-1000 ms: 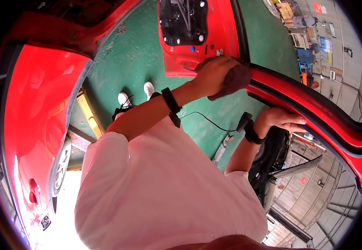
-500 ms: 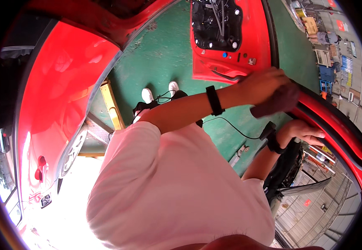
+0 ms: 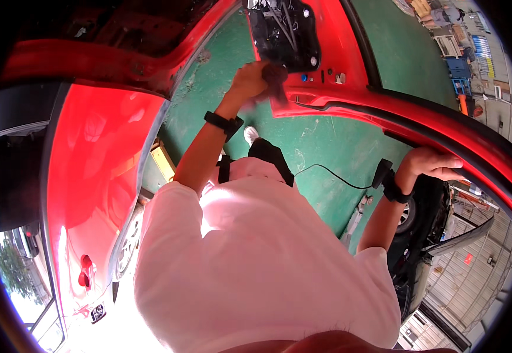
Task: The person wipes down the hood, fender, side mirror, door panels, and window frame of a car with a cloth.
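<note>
My left hand (image 3: 249,82) is closed round a dark brownish-purple cloth (image 3: 274,81), blurred by motion. It is by the near edge of a red car door (image 3: 344,41), whose bare inner side shows a black panel (image 3: 294,44) with rods and fasteners. Whether the cloth touches the door I cannot tell. Farther right, my right hand (image 3: 435,163) rests on the red door frame (image 3: 485,141), its fingers laid over the edge beside the black seal and its palm holding on.
At the left stands another red car panel (image 3: 103,176) with a wheel (image 3: 129,244) beneath. A yellow stand (image 3: 163,160) is beside it on the green floor (image 3: 220,82). A black cable (image 3: 332,170) runs to my right wrist. Dark car with raised hood (image 3: 421,235) at lower right.
My left hand with the cloth has swung left from the door frame to the door's near edge. My right hand stays on the frame. The view has shifted, and one shoe is now hidden.
</note>
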Demonstrator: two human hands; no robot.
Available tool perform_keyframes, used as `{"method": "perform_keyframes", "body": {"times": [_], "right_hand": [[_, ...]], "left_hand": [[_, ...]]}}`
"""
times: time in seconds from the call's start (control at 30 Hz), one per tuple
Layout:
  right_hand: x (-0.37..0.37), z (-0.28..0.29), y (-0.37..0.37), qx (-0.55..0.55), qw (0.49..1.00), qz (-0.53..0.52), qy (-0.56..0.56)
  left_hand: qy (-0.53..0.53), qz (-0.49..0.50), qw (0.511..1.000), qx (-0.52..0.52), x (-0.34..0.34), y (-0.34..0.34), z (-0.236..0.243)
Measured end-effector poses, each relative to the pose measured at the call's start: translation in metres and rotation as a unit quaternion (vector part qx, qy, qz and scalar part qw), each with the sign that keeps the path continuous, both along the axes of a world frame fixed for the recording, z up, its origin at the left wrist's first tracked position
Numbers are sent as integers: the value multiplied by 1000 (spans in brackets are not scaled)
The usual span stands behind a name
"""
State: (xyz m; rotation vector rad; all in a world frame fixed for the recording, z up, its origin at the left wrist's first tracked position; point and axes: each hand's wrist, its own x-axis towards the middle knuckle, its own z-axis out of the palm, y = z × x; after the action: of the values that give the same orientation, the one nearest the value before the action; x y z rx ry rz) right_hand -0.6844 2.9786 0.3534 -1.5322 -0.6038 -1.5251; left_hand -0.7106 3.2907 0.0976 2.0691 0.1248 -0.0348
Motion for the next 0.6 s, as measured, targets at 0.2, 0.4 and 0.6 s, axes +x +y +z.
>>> {"method": "perform_keyframes", "body": {"times": [0.2, 0.4, 0.6], "right_hand": [[-6, 4, 8, -8, 999, -48, 1], [-4, 2, 1, -20, 996, -83, 1], [-5, 2, -3, -31, 996, -78, 9]], "left_hand": [[-176, 66, 953, -236, 52, -30, -1], [-332, 179, 901, -214, 120, -55, 68], [-346, 245, 890, -166, 139, -93, 86]]}}
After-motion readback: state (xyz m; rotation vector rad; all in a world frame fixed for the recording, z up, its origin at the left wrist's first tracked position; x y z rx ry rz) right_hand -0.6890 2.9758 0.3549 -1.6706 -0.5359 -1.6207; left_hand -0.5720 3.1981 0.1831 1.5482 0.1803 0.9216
